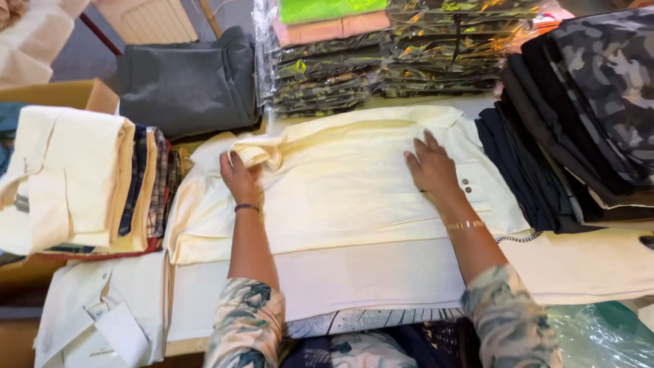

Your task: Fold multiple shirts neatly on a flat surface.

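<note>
Already our cream shirt point(340, 184) lies partly folded at table centre; our left hand point(240, 178) pinches its sleeve at nine o'clock, our right hand point(431, 168) presses flat, fingers spread; smoothing remains.

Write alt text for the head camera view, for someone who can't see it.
Two hands fold a pale yellow shirt on a table: the left hand grips a bunched sleeve, the right hand presses flat on the fabric. Around it sit folded garment piles, bagged clothing stacks and dark folded clothes.
</note>
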